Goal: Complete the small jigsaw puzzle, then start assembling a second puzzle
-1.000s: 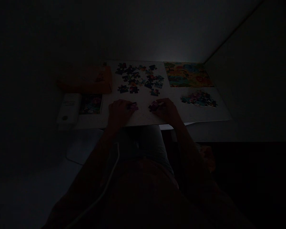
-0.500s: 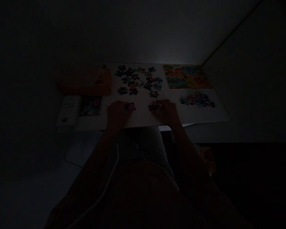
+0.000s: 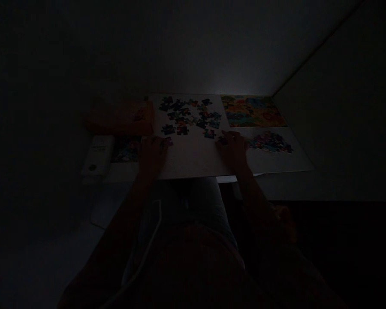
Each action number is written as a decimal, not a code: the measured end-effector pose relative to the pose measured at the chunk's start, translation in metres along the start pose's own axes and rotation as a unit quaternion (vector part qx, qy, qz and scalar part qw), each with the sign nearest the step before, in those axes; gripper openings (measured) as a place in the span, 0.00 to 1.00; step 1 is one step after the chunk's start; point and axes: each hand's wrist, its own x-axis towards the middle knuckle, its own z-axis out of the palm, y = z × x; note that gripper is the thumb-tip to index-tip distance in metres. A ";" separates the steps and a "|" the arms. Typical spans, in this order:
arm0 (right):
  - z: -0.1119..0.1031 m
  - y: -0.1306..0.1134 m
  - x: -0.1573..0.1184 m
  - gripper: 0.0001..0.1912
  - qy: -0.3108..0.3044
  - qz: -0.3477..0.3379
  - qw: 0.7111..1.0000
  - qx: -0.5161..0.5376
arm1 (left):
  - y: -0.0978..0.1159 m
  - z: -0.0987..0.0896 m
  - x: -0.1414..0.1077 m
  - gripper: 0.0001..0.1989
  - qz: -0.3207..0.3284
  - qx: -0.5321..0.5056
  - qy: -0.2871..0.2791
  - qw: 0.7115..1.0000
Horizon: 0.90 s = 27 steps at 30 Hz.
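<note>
In the dim head view, my left hand rests low at the near left of the white table. Its closed fingertips grip a purple puzzle piece, partly covered by them. My right hand is at the near right, thumb and fingers around another dark purple puzzle piece, mostly hidden. Just beyond the hands lie several loose puzzle pieces, scattered over the middle of the table. Beside my right hand is a heap of smaller puzzle pieces.
A colourful animal picture sheet lies at the back right. On the left are an orange box, a white device with a cable, and a dark flowery picture. A wall rises behind the white table.
My hands have moved apart, the left one leftward and the right one rightward toward the heap, each with its puzzle piece. The whole view has shifted slightly.
</note>
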 end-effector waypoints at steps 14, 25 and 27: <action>-0.016 -0.019 -0.044 0.30 -0.141 -0.173 0.974 0.033 | -0.002 0.000 -0.004 0.23 0.022 0.037 -0.015 0.999; -0.020 0.025 -0.022 0.31 -0.054 -0.091 0.994 0.030 | -0.001 0.002 0.010 0.26 0.042 0.025 0.025 0.998; -0.015 0.024 -0.022 0.32 -0.057 -0.093 0.993 0.032 | 0.006 0.002 0.034 0.26 0.082 -0.003 0.013 0.997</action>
